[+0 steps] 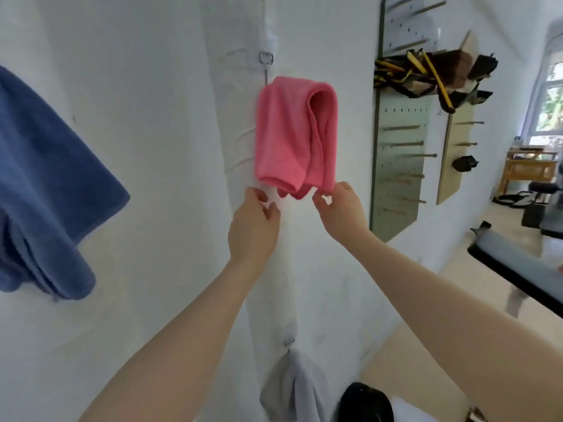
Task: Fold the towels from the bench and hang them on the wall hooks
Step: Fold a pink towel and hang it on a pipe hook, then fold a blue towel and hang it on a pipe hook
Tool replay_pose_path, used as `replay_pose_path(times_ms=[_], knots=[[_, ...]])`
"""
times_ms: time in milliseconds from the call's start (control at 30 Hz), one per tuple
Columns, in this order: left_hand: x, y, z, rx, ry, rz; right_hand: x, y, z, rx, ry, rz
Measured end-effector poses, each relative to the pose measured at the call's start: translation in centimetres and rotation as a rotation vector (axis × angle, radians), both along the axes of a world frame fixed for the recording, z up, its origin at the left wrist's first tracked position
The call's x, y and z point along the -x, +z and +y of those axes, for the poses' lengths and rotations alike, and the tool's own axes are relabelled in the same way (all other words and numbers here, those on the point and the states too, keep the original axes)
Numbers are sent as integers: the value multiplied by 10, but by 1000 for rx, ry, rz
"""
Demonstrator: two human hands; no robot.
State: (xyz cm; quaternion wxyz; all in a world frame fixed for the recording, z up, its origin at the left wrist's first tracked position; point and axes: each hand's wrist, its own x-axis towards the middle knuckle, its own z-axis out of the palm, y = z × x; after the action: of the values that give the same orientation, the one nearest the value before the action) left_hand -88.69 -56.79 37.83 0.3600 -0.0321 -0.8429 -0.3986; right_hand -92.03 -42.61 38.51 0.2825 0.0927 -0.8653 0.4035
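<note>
The folded pink towel (294, 135) hangs on the wall; left hand (253, 226) and right hand (342, 210), fingers loosely curled and empty, hover just below its hem, likely to straighten it.

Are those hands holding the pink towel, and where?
Neither grips it. Left hand and right hand sit just under the pink towel, fingers loosely curled near its bottom edge.

bright daylight from window (551, 95) | soft shadows | edges bowed, blurred | floor (457, 269) glare
</note>
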Motion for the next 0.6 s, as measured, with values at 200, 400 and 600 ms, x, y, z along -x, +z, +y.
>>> replay_pose_path(times_ms=[200, 400, 600], knots=[[-7, -111, 47, 225, -295, -490, -52, -134, 60, -1, -13, -464], [-44, -257, 118, 421, -662, -901, -137, -276, 138, -48, -92, -840], [-99, -347, 187, 636, -925, -1117, -246, -381, 233, 96, -296, -1136]])
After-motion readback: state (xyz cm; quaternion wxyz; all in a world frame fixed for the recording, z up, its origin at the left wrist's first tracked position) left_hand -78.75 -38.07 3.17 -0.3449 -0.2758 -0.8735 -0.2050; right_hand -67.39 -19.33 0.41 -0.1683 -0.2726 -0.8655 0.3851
